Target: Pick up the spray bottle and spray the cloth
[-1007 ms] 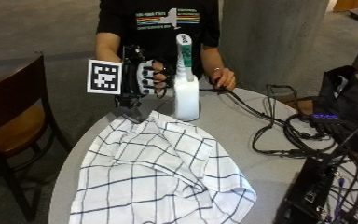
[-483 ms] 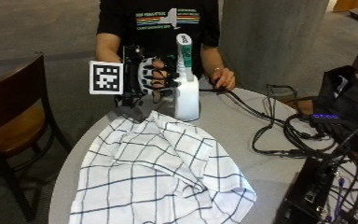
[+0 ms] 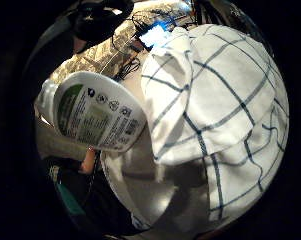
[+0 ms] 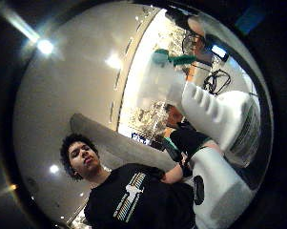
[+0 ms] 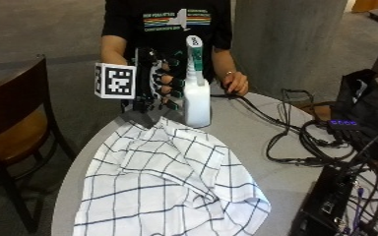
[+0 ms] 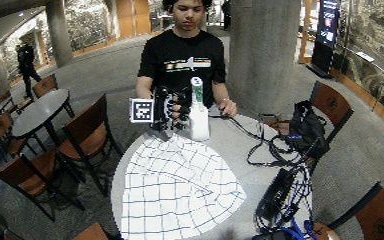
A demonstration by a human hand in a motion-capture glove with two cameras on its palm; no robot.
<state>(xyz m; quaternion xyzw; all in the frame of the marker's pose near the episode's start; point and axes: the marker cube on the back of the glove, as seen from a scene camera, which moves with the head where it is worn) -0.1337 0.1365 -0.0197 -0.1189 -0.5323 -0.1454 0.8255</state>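
White plastic, the spray bottle [image 5: 197, 101] stands upright on the round grey table [image 5: 267, 167], near the table's far edge in front of the person, with a green nozzle on top. Its base sits just beyond the far edge of the cloth [image 5: 169, 187], close to it; whether the two touch cannot be told. The gloved right hand [image 5: 161, 83] is at the bottle's side, level with the neck and shoulder. Its fingers [image 5: 174, 84] are curled toward the bottle and reach its neck, but the pictures do not show clearly whether they have closed around it, so I cannot tell if the bottle is gripped.

The cloth is white with a dark blue check, spread loosely and rumpled over the near half of the table, reaching the near edge. From the palm's little-finger side the bottle's labelled body [image 3: 97, 117] shows beside the cloth [image 3: 215, 120].

The bare left hand [image 5: 236, 82] rests at the far edge of the table, beside the bottle, touching black cables [image 5: 287, 132] that run across the right side of the table toward black equipment [image 5: 333, 206] at its right edge. A wooden chair [image 5: 12, 132] stands off the left edge.
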